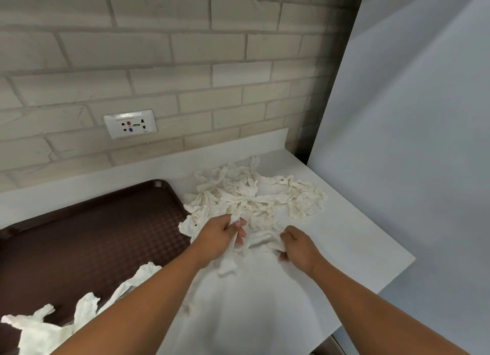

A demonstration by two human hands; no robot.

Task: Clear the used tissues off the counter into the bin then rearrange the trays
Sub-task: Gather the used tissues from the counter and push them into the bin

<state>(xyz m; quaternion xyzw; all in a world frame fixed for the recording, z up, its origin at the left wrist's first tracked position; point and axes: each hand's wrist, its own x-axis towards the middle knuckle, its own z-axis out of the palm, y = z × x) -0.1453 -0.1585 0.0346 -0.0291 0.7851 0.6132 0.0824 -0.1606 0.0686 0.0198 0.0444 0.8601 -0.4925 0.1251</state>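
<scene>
A heap of crumpled white tissues (254, 195) lies on the white counter (344, 243), near the back right corner. My left hand (217, 238) grips a twisted strip of tissue at the heap's near edge, and the strip hangs down past my palm. My right hand (297, 244) has its fingers curled round another tissue piece beside it. A dark brown tray (87, 235) sits at the left, with more crumpled tissues (53, 325) lying across its near part. No bin is in view.
A brick wall with a white power socket (130, 124) backs the counter. A tall pale grey panel (411, 115) stands at the counter's right end. The counter's front right edge drops off near the lower right.
</scene>
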